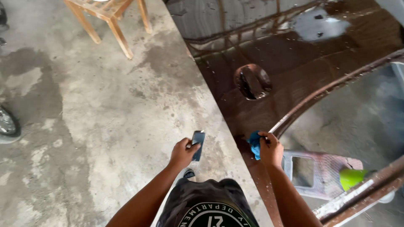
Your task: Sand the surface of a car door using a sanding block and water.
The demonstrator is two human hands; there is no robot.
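One large dark brown car body panel point(303, 71) filled the upper right, wet and glossy, with one round opening point(253, 81) near its middle and a curved wheel-arch edge below. Left of the panel lay the stained concrete floor point(92, 126), and beyond the panel's far corner stood one wooden stool point(110, 17). Under the arch sat one pale plastic step stool point(322, 172), with one bright green object point(352, 178) just beside it.

The right hand point(271, 149) was closed on one blue cloth point(254, 145), pressed against the panel's lower edge. The left hand point(182, 153) was clamped on one small dark sanding block point(198, 144), held off the panel over the floor.

The panel looked slick — the cloth hand could slip along the arch edge. Grit caught in the cloth might scratch the finish.
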